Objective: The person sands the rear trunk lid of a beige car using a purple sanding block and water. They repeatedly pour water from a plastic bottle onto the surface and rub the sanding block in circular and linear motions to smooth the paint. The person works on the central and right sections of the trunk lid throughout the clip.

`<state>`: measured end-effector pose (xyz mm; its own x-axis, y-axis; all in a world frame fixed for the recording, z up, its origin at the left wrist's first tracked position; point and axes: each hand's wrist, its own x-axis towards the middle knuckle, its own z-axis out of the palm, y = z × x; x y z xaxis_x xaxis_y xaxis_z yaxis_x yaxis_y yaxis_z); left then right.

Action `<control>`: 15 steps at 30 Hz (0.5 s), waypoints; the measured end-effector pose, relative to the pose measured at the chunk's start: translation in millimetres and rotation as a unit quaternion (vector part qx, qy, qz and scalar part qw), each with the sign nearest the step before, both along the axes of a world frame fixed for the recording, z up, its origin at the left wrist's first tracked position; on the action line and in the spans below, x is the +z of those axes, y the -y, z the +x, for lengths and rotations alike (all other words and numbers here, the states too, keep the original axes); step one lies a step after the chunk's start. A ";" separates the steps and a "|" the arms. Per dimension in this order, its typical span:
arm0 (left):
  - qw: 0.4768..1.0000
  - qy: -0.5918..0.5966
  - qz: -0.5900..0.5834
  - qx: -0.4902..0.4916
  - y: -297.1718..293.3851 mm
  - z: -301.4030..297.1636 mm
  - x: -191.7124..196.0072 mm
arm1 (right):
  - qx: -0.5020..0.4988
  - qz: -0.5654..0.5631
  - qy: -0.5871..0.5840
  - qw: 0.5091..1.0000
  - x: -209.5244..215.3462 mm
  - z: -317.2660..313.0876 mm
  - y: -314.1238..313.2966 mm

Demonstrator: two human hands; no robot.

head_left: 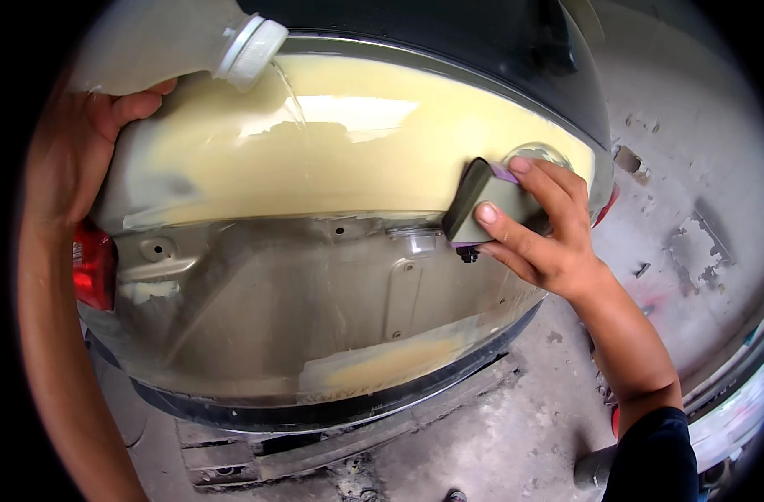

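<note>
At the upper left of the frame, the left hand [81, 155] grips a translucent, colourless plastic bottle [160, 50] with a ribbed white cap [261, 54]. Most of its fingers are hidden behind the bottle, so I cannot tell how far they wrap round it. The bottle is tilted, cap to the right, and a thin clear stream [288, 90] falls from the cap onto a glossy, pale yellow, curved car panel [315, 159] across the upper middle.

Right of centre, the right hand [553, 222] pinches a grey-green rectangular block with a dark side and purplish edges [506, 197], its fingers bent along two sides. The block leans at the panel's lower right (whether its far face touches, I cannot tell). The hand and block partly cover a round recess [539, 152] and the panel's lower edge, while the bottle blocks the panel's upper left corner.

Above lies a dark, shiny window [449, 33]; below, a bare grey-beige recessed metal section [315, 284], with a red tail light [94, 268] at left and a black curved strip [256, 417] underneath. Long grimy slats [340, 456] lie on the stained grey floor [449, 443] at lower centre. A dark sleeve [654, 460] hides floor at lower right, beside a whitish curved body [742, 422].
</note>
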<state>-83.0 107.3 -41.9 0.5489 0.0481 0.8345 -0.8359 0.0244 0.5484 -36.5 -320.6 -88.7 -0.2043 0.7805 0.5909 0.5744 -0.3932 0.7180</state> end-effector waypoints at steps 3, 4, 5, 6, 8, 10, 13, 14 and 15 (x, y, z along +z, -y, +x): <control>0.998 0.028 0.049 -0.027 -21.2 2.8 0.0 | 0.006 0.012 0.002 1.000 0.7 -6.0 -21.6; 0.998 0.030 0.051 -0.037 -26.2 10.4 -8.0 | 0.004 0.004 0.021 1.000 -1.2 -8.9 -50.0; 0.997 0.031 0.053 -0.044 -30.5 14.3 -13.4 | 0.004 -0.003 0.025 1.000 -1.0 -10.7 -59.3; 0.997 0.032 0.061 -0.047 -34.1 13.5 -13.9 | 0.008 -0.003 0.030 1.000 -1.2 -12.9 -70.1; 0.996 0.030 0.072 -0.050 -36.4 12.7 -15.0 | 0.011 -0.003 0.010 1.000 -0.3 -11.0 -59.2; 0.994 0.038 0.078 -0.064 -41.4 14.3 -16.5 | 0.000 -0.013 -0.001 1.000 4.6 -5.4 -17.7; 0.993 0.025 0.102 -0.061 -47.9 20.2 -21.2 | -0.002 -0.020 0.012 1.000 7.9 -6.1 -15.7; 0.992 0.018 0.116 -0.052 -50.9 19.5 -19.6 | 0.003 -0.018 0.021 1.000 6.5 -7.6 -27.0; 0.992 0.009 0.112 -0.049 -51.1 17.2 -17.5 | 0.014 -0.005 0.016 1.000 5.2 -13.1 -55.3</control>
